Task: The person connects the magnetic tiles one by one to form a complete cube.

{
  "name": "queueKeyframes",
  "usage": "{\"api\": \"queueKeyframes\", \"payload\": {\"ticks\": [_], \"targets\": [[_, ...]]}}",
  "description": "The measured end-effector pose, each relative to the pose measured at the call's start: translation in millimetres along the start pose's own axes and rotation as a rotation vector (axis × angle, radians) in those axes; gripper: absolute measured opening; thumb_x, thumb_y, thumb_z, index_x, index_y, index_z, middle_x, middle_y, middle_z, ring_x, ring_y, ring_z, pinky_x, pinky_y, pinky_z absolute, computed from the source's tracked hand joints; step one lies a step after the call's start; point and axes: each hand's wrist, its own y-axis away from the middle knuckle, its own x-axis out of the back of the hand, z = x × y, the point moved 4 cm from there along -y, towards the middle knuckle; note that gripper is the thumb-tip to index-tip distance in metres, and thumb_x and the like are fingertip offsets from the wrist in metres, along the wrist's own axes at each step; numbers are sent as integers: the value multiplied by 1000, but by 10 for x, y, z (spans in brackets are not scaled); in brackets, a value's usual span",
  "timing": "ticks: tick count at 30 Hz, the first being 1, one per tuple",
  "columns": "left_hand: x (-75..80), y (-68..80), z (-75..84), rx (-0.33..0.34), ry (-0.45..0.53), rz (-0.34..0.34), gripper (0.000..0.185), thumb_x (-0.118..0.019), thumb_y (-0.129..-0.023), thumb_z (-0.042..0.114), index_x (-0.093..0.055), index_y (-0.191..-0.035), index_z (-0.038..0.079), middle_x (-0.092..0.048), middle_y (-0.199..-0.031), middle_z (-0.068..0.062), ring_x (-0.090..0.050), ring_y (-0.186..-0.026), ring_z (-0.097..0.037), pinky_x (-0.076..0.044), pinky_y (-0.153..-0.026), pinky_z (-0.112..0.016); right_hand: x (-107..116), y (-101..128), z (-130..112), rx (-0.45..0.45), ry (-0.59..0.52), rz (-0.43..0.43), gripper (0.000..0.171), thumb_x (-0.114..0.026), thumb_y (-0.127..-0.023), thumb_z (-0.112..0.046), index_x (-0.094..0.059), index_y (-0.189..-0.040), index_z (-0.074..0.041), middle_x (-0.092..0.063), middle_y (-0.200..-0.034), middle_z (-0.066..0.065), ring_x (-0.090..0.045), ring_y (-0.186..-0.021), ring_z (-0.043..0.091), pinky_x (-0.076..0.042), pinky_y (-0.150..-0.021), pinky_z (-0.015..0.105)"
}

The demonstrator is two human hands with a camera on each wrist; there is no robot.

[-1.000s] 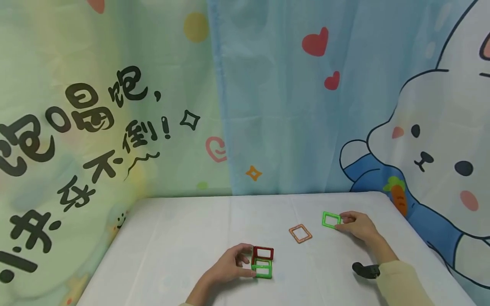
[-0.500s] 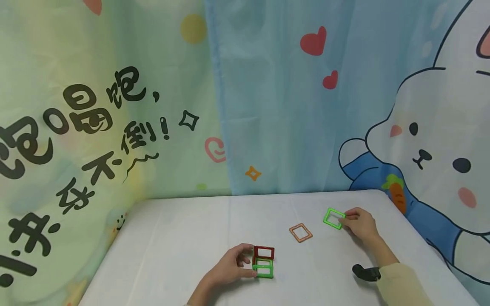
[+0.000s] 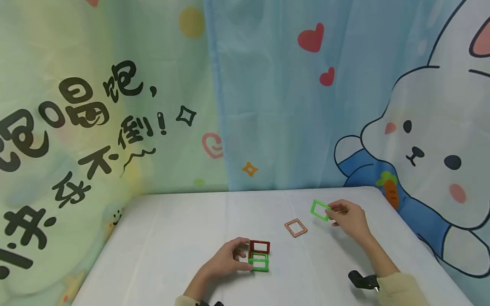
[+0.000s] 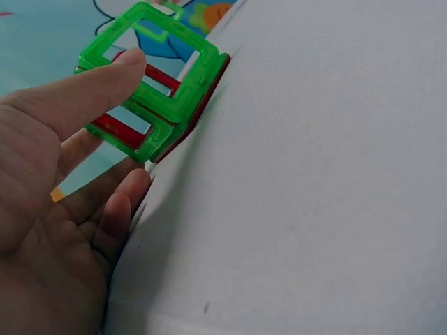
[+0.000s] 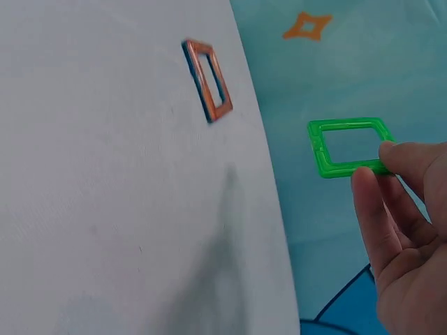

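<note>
Several green and red square frame tiles stand joined as a small open box (image 3: 259,256) on the white table. My left hand (image 3: 226,260) grips its left side, thumb on the front green tile (image 4: 183,105) and fingers behind. Off to the right, my right hand (image 3: 350,219) pinches a single green square tile (image 3: 320,210) by one edge, between thumb and fingers; in the right wrist view this green tile (image 5: 349,148) appears above the table surface. An orange square tile (image 3: 296,228) lies flat on the table between the two hands.
The white table (image 3: 183,221) ends at a printed curtain (image 3: 268,106) hanging behind it. A black strap-like piece (image 3: 363,280) juts from the right sleeve (image 3: 402,289), and dark pieces show at the left sleeve's cuff.
My right hand has raised the green tile off the table and turned it, moving slightly left. The left hand still holds the joined tiles in place. The head view has shifted slightly.
</note>
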Motion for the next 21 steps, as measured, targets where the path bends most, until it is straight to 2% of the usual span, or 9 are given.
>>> {"api": "queueKeyframes", "payload": {"ticks": [7, 13, 21], "targets": [[39, -1, 18, 2, -13, 14, 63, -85, -75, 13, -56, -131, 9, -62, -112, 2, -57, -89, -13, -46, -75, -26, -179, 193, -291, 68, -27, -6, 20, -70, -90, -9, -65, -102, 5, -67, -85, 14, -66, -73, 31, -54, -58, 28], [3, 1, 10, 4, 0, 19, 63, -85, -75, 13, -56, -131, 8, -62, -111, 2, -58, -89, -12, -45, -75, -25, -350, 394, -380, 119, -88, 5, 16, -74, -85, -6, -66, -96, 2, -66, -81, 10, -65, -69, 30, -54, -56, 27], [-7, 18, 22, -4, -16, 68, 62, -86, -74, 14, -56, -128, 10, -62, -109, 4, -56, -87, -11, -44, -75, -25, -614, 502, -507, 115, -156, -21, 15, -76, -84, -5, -67, -95, 1, -65, -82, 9, -64, -68, 25, -54, -55, 27]]}}
